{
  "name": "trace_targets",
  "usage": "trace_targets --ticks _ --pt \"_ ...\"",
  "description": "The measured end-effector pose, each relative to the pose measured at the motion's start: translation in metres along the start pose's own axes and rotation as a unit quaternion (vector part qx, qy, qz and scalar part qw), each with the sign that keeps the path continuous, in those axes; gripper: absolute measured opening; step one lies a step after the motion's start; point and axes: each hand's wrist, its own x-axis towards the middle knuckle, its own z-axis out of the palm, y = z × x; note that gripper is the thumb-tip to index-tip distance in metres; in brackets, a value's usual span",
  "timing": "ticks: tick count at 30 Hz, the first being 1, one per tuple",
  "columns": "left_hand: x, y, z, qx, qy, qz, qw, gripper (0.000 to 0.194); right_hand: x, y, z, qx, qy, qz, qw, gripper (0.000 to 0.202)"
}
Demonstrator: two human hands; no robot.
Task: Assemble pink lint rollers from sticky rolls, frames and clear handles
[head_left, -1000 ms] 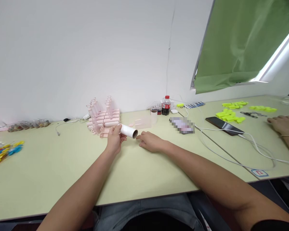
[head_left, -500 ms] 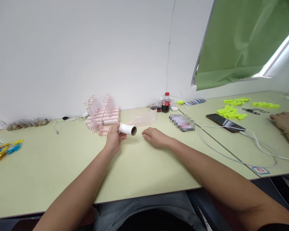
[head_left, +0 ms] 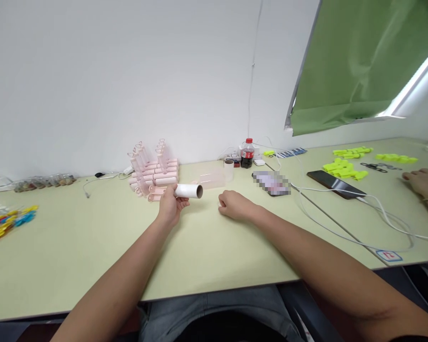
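Observation:
My left hand [head_left: 169, 208] is wrapped round a white paper roll [head_left: 187, 191] with a brown cardboard core, held sideways above the table; its open end points right. To the right of that end, my right hand [head_left: 235, 205] is closed with its fingers curled in, and a small pale bit shows at the fingertips, too small to name. Behind the roll lies a clear pinkish plastic cover [head_left: 213, 180]. Beside the cover, another white roll [head_left: 228, 171] stands upright. Pink handles [head_left: 156, 194] lie just left of my left hand, partly hidden.
Stacked pink-and-white lint rollers [head_left: 153, 173] stand by the wall. A cola bottle [head_left: 247, 154], a blurred-out phone [head_left: 271, 183], a black phone [head_left: 335, 184] and white cables are to the right. Neon yellow pieces [head_left: 343, 168] lie near another person's hand [head_left: 426, 183]. Colourful bagged parts [head_left: 10, 223] sit far left.
My right hand has moved a little to the right, away from the roll's end, and its fingers have curled in. My left hand still holds the roll in nearly the same place.

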Motion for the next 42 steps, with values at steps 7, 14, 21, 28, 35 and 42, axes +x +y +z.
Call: trace_targets --ticks 7,14,21,28,35,42 --pt "-0.003 -0.001 0.003 -0.011 0.02 -0.018 1.0 0.011 -0.004 -0.018 0.002 0.265 0.182 -0.073 0.944 0.021" --pt "-0.009 -0.012 0.008 0.029 -0.009 -0.042 0.999 0.015 -0.012 -0.03 0.004 0.219 0.268 -0.159 0.925 0.013" --pt "-0.011 -0.017 0.009 0.056 -0.021 -0.047 0.997 0.02 -0.011 -0.028 0.007 0.179 0.277 -0.16 0.93 0.011" --pt "-0.012 -0.018 0.009 0.052 -0.029 -0.058 0.997 0.02 -0.011 -0.028 0.006 0.175 0.281 -0.154 0.931 0.013" --pt "-0.012 -0.019 0.009 0.052 -0.036 -0.069 0.996 0.02 -0.012 -0.029 0.007 0.186 0.278 -0.148 0.931 0.014" --pt "-0.012 -0.018 0.01 0.052 -0.037 -0.076 0.995 0.022 -0.011 -0.028 0.008 0.188 0.285 -0.169 0.925 0.014"
